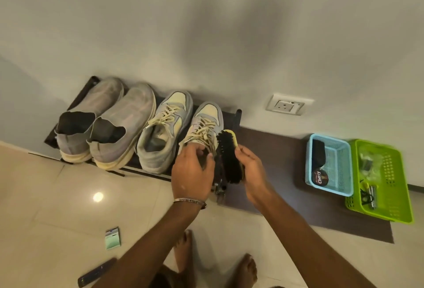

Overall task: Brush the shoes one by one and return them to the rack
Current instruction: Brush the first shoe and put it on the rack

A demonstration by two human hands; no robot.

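Four shoes line the rack (pixel 236 115) in front of me: two grey slip-ons, the far-left one (pixel 91 108) and its mate (pixel 124 125), and two laced sneakers, one (pixel 165 127) mid-rack and one (pixel 206 122) at the right end. I count one brush (pixel 229 159), one rack, one dark mat (pixel 286 184). To the right sit two baskets, one blue (pixel 330 164), one green (pixel 385 180). One polish tin (pixel 322 177) lies in the blue basket. One wall socket (pixel 289 105), one small box (pixel 112 238) and one remote (pixel 96 272) complete the tally.
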